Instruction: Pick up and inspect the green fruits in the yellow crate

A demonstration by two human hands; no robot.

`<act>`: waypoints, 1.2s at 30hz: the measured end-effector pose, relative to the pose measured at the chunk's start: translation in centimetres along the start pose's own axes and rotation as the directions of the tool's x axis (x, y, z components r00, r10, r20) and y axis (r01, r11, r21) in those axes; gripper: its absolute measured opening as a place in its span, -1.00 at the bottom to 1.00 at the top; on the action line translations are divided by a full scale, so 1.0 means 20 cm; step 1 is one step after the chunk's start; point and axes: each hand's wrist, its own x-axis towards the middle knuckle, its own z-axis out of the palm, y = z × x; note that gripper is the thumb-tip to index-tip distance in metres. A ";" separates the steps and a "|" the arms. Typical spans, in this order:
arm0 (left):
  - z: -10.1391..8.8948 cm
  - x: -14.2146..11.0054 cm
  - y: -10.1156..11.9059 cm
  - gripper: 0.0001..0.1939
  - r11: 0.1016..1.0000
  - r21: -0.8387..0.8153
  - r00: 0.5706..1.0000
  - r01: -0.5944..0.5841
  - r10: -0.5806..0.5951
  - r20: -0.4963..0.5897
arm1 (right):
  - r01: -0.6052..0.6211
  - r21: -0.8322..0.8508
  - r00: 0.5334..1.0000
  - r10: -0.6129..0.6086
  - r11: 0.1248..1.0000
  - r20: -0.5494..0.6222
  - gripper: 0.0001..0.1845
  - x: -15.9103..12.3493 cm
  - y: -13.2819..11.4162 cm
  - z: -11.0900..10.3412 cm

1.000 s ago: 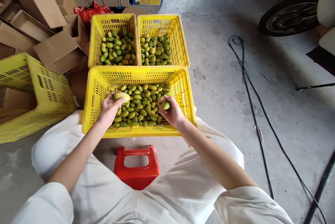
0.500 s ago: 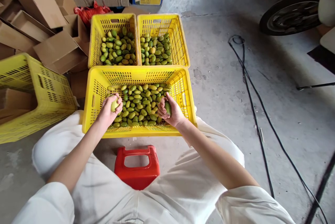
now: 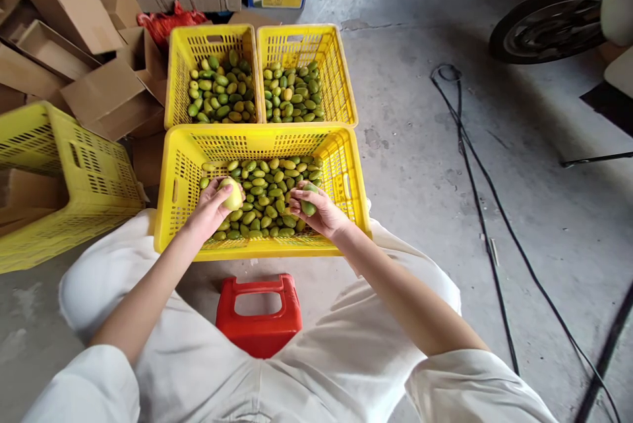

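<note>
Over the front yellow crate point(image 3: 257, 253), my left hand point(image 3: 210, 207) is closed around a pale yellow-green oval fruit point(image 3: 231, 194), the thumb lying across it. To its right, my right hand point(image 3: 321, 212) grips a darker green oval fruit point(image 3: 309, 199) between thumb and fingers. Beneath both hands lies a layer of green and yellowish oval fruits point(image 3: 262, 201), resembling small mangoes. The exact kind is not certain. Both hands are inside the crate's rim, apart from each other.
Behind stand a left yellow crate point(image 3: 171, 80) and a right yellow crate point(image 3: 349, 80), both holding similar fruit. Cardboard boxes point(image 3: 106, 97) and another yellow crate point(image 3: 99, 166) are at left. A red plastic stool point(image 3: 260, 337) sits between my knees. Black cable point(image 3: 487, 186) crosses the floor at right.
My left hand has turned and shifted slightly right, exposing more of its fruit. The right hand has rotated, its thumb lowered and its fruit moved a little left.
</note>
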 end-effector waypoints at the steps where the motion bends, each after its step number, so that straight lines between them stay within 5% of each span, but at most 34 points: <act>1: 0.00 -0.01 0.00 -0.57 1.000 -0.021 1.000 -0.001 0.001 -0.012 | -0.002 0.002 1.000 0.002 1.000 0.012 -0.50 0.00 0.00 -0.01; 5: 0.02 -0.02 0.01 -0.58 0.999 -0.028 0.998 0.021 -0.022 -0.058 | -0.008 -0.062 0.999 0.011 0.998 0.048 -0.51 0.01 0.00 -0.03; 13: 0.04 -0.03 0.03 -0.72 0.999 -0.027 0.999 0.034 -0.033 0.038 | -0.030 0.042 0.999 0.028 0.999 0.033 -0.69 0.03 -0.01 -0.02; 27: -0.04 0.03 0.00 -0.67 0.987 0.028 0.976 -0.156 0.158 -0.148 | 0.046 -0.049 0.997 -0.049 0.998 -0.060 -0.49 0.05 -0.02 -0.06; 36: -0.05 0.03 0.02 -0.55 0.993 -0.081 0.971 -0.087 0.067 -0.228 | -0.098 -0.008 0.971 0.094 0.995 -0.220 -0.60 0.08 0.07 -0.14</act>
